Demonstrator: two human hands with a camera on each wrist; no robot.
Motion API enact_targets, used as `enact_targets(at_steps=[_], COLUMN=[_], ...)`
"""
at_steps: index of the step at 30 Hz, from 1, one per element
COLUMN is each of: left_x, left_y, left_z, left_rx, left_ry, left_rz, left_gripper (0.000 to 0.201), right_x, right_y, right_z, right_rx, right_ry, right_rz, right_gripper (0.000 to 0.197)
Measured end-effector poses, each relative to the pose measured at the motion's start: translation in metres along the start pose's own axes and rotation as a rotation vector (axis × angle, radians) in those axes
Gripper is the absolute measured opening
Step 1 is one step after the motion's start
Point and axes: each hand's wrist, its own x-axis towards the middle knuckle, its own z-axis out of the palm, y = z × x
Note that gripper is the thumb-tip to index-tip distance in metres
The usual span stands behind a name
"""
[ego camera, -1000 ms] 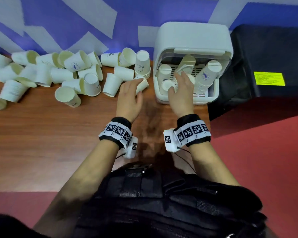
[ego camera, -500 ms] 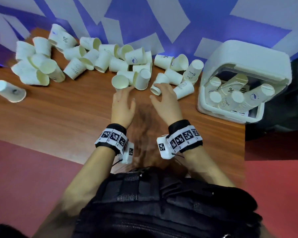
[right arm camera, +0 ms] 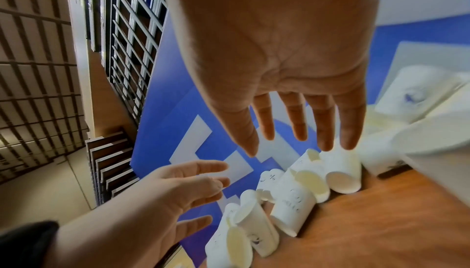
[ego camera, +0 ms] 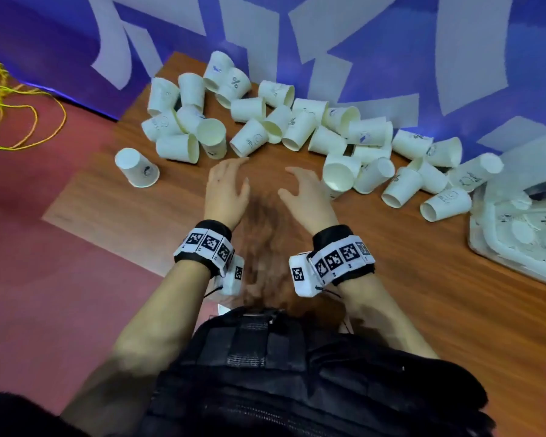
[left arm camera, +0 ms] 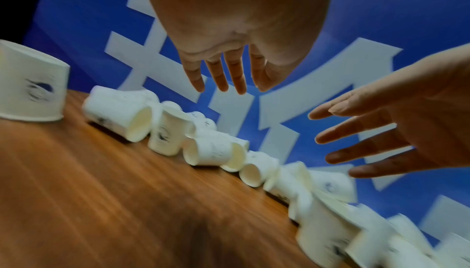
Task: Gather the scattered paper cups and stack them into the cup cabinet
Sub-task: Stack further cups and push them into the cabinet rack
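Head view: both hands, left [ego camera: 226, 192] and right [ego camera: 308, 197], hover empty with fingers spread above the bench [ego camera: 139, 216]; nesting nearby cups [ego camera: 341, 176] first would speed stacking.

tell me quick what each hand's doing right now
Left hand: open, fingers spread, holding nothing.
Right hand: open, fingers spread, holding nothing.

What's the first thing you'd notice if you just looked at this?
A big jumble of white paper cups lies along the far side of the wooden table, most tipped on their sides against the blue wall. Two empty hands, left hand and right hand, reach toward the pile with fingers spread. One cup stands alone, upside down, at the left.
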Motion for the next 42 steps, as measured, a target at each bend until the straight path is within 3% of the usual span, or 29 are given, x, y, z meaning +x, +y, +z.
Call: enact_targets(at_steps=[10,22,28,33,38,42], left_x=[0.005,0.046,0.056,0.065,0.061,0.046], left_y=[-0.114,-0.179,-0.202,-0.207,-0.198,-0.197], left_z=[-0.082,-0.115,-0.112,-0.104,-0.092,-0.088], left_rx=[0.049,0.129,0.131,0.073,-0.011,-0.098], left_ry=[0.095,0.113,-0.030,-0.173,-0.140,-0.088], left_rz=[-0.194,-0.394,-0.419,-0.464,-0.502,-0.546], left_gripper=[0.041,0.053,0.061,0.066,0.060,0.059], right_x=[0.060,0.158,0.198,0.202,0.196,0.180], right_y=[-0.084,-0.138,-0.137,-0.130,-0.121,-0.113], right_z=[0.109,0.180,0.211,0.218,0.219,0.223], right_rx=[-0.009,-0.311,-0.511,-0.638,-0.744,-0.851], right_ry=[-0.144,-0.210,-0.277,-0.219,-0.243,-0.346], right_rz=[-0.108,-0.284,-0.301,-0.340,-0.397,-0.421], right_gripper=[0.047,0.050,0.052,0.055,0.068,0.061])
